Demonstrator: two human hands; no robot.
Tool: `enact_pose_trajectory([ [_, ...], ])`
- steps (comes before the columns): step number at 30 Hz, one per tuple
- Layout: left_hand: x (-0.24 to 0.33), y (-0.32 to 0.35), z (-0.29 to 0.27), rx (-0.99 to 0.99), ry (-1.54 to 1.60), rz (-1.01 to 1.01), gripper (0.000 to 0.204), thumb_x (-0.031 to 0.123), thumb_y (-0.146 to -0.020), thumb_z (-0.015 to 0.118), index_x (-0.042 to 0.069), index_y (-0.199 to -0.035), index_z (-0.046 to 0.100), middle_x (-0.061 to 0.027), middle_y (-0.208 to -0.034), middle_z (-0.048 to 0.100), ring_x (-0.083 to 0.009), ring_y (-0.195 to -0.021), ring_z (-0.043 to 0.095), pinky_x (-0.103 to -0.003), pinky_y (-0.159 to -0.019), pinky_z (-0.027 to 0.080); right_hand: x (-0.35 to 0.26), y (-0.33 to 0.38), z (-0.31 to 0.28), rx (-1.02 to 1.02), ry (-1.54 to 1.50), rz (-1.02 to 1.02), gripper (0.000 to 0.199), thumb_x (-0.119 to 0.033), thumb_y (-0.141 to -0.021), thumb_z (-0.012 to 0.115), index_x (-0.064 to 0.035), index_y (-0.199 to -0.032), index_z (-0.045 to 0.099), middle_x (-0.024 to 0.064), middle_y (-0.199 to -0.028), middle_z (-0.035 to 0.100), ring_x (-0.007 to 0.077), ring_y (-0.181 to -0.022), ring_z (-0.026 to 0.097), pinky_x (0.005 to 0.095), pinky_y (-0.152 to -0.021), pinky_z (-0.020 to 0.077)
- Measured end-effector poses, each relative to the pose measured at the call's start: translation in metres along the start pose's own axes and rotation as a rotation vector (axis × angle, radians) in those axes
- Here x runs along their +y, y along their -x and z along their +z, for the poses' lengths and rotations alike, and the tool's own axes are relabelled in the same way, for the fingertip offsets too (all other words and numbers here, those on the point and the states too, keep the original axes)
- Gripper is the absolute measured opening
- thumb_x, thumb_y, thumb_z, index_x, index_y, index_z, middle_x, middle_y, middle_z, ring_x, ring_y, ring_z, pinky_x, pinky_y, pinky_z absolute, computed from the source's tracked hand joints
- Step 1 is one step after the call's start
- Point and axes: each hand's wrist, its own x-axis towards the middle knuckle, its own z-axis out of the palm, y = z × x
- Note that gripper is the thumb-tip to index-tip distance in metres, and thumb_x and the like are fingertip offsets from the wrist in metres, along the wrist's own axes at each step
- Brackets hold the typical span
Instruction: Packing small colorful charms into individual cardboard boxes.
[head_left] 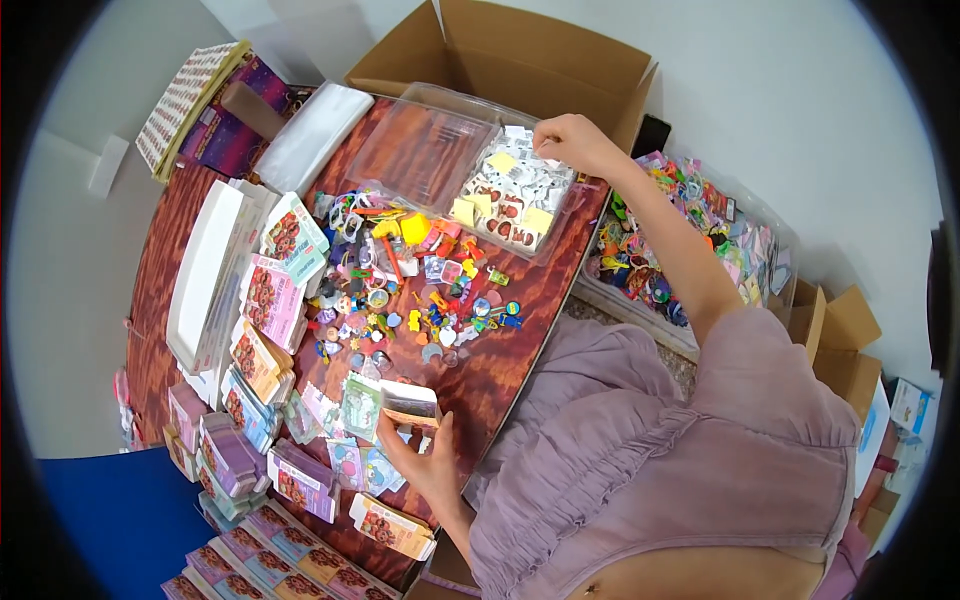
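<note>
My left hand grips a small open carton, its white flap raised and its inside dark. Beneath and beside it lie several pastel packets. At the far side, my right hand reaches over a clear plastic tray filled with small white printed slips and a few yellow ones. Its fingertips are pinched together at the tray's far edge; what is between them is too small to make out. Between my hands spreads a pile of colourful little trinkets.
Stacks of pastel cartons and a white open box line the left side of the reddish table. A clear lid and a stack of plastic film lie farther back. A bin of trinkets stands at right; a large cardboard box stands behind.
</note>
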Motion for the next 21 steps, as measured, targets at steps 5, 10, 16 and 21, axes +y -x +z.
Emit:
enact_pose_trajectory([
  [5,-0.005,0.006,-0.004,0.006,-0.021,0.015,0.086,0.008,-0.072,0.085,0.001,-0.144,0.038,-0.0141,-0.140,0.042,-0.0274,-0.123,0.049,-0.037,-0.088,0.054,0.017,-0.020,0.019,-0.062,0.303,-0.125,0.017,-0.005,-0.074,0.064,-0.0023,-0.091,0.066,0.0144,-0.096,0.068,0.0292,-0.089,0.065,0.0361,-0.076,0.0494],
  [10,0.003,0.009,-0.005,-0.001,0.031,-0.024,0.087,0.007,-0.072,0.085,0.003,-0.145,0.038,-0.0142,-0.142,0.040,-0.0284,-0.124,0.049,-0.038,-0.089,0.054,0.003,-0.021,0.014,-0.111,0.363,0.009,0.010,-0.003,-0.073,0.066,-0.0018,-0.083,0.063,0.0160,-0.099,0.066,0.0321,-0.091,0.063,0.0374,-0.076,0.0482],
  [16,-0.007,0.006,-0.008,-0.008,-0.023,0.027,0.086,0.007,-0.071,0.085,0.000,-0.144,0.038,-0.0156,-0.139,0.043,-0.0283,-0.125,0.048,-0.036,-0.088,0.054,0.000,-0.014,-0.006,0.008,0.038,0.047,0.010,-0.004,-0.074,0.067,-0.0021,-0.082,0.063,0.0135,-0.082,0.064,0.0270,-0.079,0.064,0.0380,-0.070,0.0482],
  [21,-0.002,0.006,-0.004,0.005,-0.099,0.116,0.085,0.007,-0.071,0.086,-0.003,-0.142,0.040,-0.0162,-0.132,0.048,-0.0283,-0.122,0.050,-0.034,-0.088,0.052,0.011,-0.014,0.003,-0.114,0.102,-0.003,0.015,-0.004,-0.073,0.068,-0.0027,-0.087,0.063,0.0139,-0.082,0.066,0.0282,-0.079,0.065,0.0404,-0.071,0.0494],
])
